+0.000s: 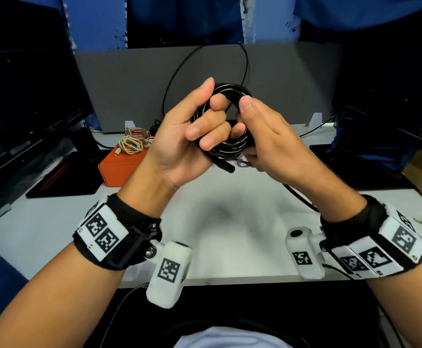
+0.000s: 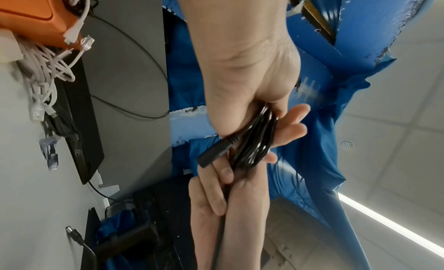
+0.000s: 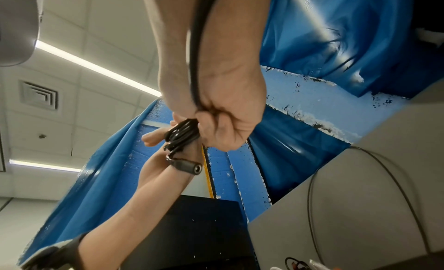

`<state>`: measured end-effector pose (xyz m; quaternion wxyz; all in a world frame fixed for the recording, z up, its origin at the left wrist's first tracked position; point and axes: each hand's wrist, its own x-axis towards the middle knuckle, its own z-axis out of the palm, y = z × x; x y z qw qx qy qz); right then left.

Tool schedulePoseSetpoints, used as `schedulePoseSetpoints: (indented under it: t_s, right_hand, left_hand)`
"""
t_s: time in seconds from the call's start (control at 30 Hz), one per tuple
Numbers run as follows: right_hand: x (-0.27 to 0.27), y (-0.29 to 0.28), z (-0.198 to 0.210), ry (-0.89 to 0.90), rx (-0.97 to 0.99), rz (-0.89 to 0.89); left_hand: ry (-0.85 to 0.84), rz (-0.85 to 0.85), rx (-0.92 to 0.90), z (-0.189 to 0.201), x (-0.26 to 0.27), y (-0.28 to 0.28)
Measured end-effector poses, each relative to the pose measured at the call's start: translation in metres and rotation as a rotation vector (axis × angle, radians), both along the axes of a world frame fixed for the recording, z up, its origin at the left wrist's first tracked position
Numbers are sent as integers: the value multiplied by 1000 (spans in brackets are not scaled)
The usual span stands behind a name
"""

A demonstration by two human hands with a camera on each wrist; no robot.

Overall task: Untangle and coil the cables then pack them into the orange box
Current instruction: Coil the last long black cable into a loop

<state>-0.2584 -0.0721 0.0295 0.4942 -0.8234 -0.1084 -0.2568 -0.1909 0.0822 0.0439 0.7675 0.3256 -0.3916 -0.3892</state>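
Note:
A black cable coil (image 1: pixel 232 92) is held up over the white table (image 1: pixel 230 234) by both hands. My left hand (image 1: pixel 205 114) grips its left side, fingers curled through the ring and thumb up. My right hand (image 1: pixel 250 121) pinches the right side with thumb on top. A black barrel plug (image 1: pixel 223 165) sticks out under the coil, also clear as the plug (image 2: pixel 213 154) in the left wrist view. The loose tail (image 3: pixel 195 55) runs from the right fist down along the wrist. The orange box (image 1: pixel 122 169) sits at the left with a beige cable bundle (image 1: pixel 132 141) on it.
A grey partition (image 1: pixel 129 84) stands behind, with a thin black wire (image 1: pixel 172 79) looping across it. Dark flat devices (image 1: pixel 61 177) lie left of the box and at the right edge. More light cables (image 2: pixel 45 74) hang beside the orange box (image 2: pixel 31 17).

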Motion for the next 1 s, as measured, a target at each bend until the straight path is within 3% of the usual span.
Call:
schedulePoseSetpoints:
  t_s: [0.13,0.2,0.33,0.43,0.5,0.6,0.7,0.73,0.8,0.9,1.0]
  right_hand:
    - [-5,0,-2,51,-25,139]
    - [-8,2,1,87,22,194]
    - [-9,-2,8,98,1,181]
    - [-10,-14,10,101,-391,67]
    - [-11,-16,7,169,-647,46]
    - [-14,-6,2,165,-843,46]
    - [-19,1,8,10,-886,-53]
    - [-19,0,12,-34,-869,-85]
    - [-22,-7,18,-111,-741,-122]
    - [-27,-11,26,-253,-540,-164]
    - [-30,-8,27,-274,-427,-154]
  left_hand:
    - [-123,-147,28,-2,3,8]
    - [-158,-116,23,4,1,11]
    - [-10,24,-90,9,-5,3]
    - [70,260,-215,12,-5,-5]
    - [17,490,-220,13,1,-5]
    - [-377,900,24,9,4,-8]
    - [-965,1061,448,0,-2,-14]
    - [-1096,1055,541,-2,-2,-12]
    - [-1175,958,633,-2,2,-7]
    - [-1070,702,648,3,-1,0]
    - [-926,472,654,7,-9,4]
